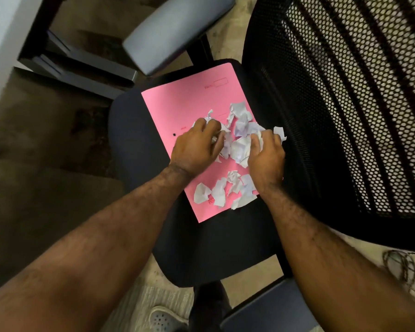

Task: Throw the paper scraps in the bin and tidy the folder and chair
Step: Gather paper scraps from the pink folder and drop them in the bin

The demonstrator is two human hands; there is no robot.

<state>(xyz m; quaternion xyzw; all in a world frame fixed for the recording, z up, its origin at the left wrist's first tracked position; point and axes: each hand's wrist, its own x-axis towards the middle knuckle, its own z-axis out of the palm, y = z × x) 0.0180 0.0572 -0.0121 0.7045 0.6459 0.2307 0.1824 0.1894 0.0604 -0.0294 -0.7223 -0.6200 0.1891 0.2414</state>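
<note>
Black office chair (pixel 201 255) with mesh back is carrying a flat pink card folder (pixel 177 104) on its seat. Crumpled white paper scraps (pixel 240 125) are lying heaped on the folder. My left hand (pixel 197 147) and right hand (pixel 265 159) are both closing around scraps.
</note>
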